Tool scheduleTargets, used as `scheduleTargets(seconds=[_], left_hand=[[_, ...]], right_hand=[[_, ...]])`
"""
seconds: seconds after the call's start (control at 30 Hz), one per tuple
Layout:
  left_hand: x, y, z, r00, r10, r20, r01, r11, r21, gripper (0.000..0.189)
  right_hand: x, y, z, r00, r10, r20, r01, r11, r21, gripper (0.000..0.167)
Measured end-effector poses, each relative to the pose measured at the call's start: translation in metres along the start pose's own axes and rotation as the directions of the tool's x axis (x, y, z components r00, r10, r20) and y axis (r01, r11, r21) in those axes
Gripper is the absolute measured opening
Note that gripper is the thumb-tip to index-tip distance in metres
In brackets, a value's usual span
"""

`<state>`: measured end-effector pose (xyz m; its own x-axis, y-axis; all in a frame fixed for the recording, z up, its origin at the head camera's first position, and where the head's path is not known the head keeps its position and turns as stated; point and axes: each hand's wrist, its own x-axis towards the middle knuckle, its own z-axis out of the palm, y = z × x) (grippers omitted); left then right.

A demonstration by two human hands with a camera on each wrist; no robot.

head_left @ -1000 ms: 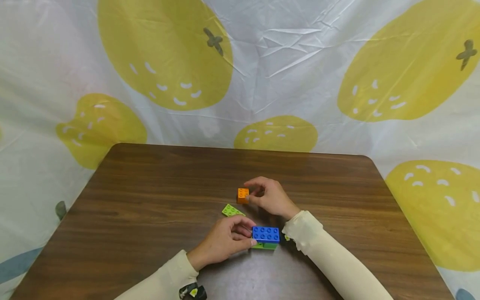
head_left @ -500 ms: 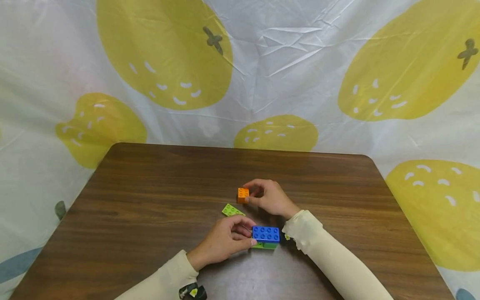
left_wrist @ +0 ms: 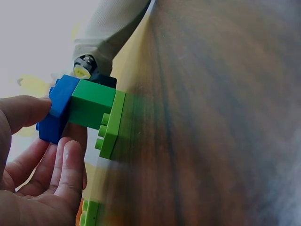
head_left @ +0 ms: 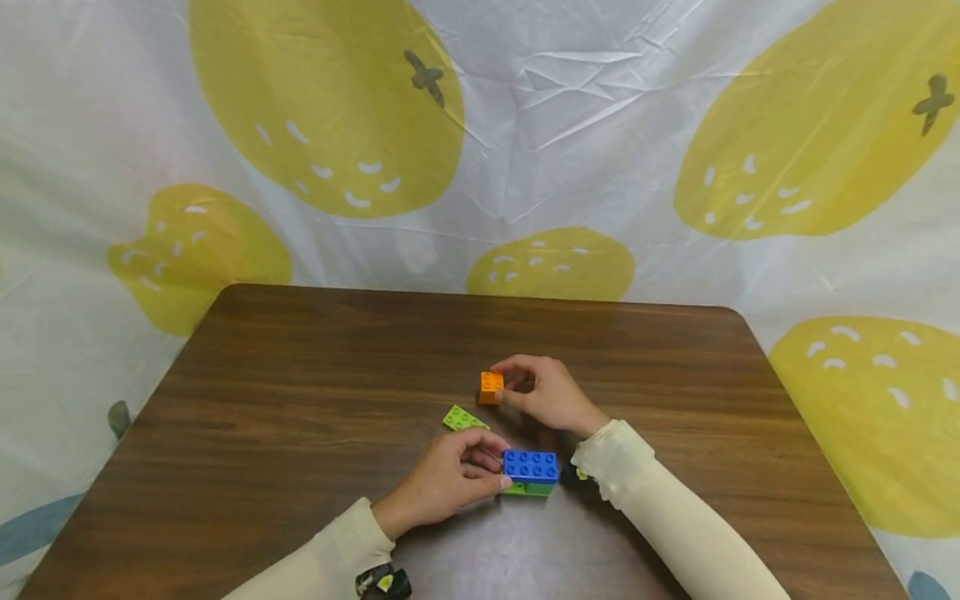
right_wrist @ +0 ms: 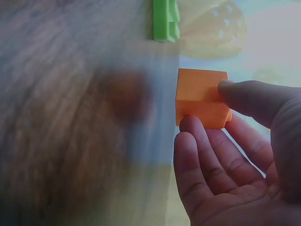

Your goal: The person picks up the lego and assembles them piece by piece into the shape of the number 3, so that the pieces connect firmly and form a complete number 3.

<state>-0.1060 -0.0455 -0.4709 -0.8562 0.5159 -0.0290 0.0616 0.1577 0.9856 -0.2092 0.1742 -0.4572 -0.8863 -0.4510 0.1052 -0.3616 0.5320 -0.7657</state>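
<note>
My left hand (head_left: 450, 477) pinches a blue brick (head_left: 530, 467) between thumb and fingers. That brick tops a small stack: under it sits a green block (left_wrist: 92, 103), and a thin light green plate (left_wrist: 113, 125) forms the base on the table. My right hand (head_left: 551, 393) grips a square orange brick (head_left: 491, 387), studs up, thumb on one side and fingers on the other. In the right wrist view the orange brick (right_wrist: 201, 96) hangs slightly above the tabletop, its blurred reflection below. The lower faces of the stack are partly hidden in the head view.
A loose light green studded plate (head_left: 462, 418) lies on the table just beyond my left fingers, partly covered by them. The dark wooden table (head_left: 337, 350) reaches back to a white curtain (head_left: 585, 167) printed with yellow fruit.
My right hand has shifted a little to the right and lifted the orange brick slightly. My left hand and the stack stay in place.
</note>
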Motion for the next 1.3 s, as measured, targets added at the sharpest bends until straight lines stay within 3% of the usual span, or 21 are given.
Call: scheduleTargets(seconds=[0.73, 1.03, 1.3], left_hand=[[0.0, 0.0, -0.004, 1.0, 0.011, -0.005, -0.011, 1.0, 0.01, 0.033], [-0.001, -0.001, -0.003, 1.0, 0.002, -0.001, -0.002, 1.0, 0.017, 0.034], [-0.001, 0.0, -0.001, 1.0, 0.005, -0.003, -0.005, 1.0, 0.019, 0.034]], right_hand=[[-0.025, -0.007, -0.015, 0.998, -0.044, -0.044, 0.045, 0.999, 0.027, 0.035], [-0.037, -0.013, -0.016, 0.997, -0.024, -0.067, 0.027, 0.999, 0.04, 0.033], [-0.049, -0.018, -0.018, 0.993, -0.059, -0.104, 0.065, 0.996, 0.057, 0.034]])
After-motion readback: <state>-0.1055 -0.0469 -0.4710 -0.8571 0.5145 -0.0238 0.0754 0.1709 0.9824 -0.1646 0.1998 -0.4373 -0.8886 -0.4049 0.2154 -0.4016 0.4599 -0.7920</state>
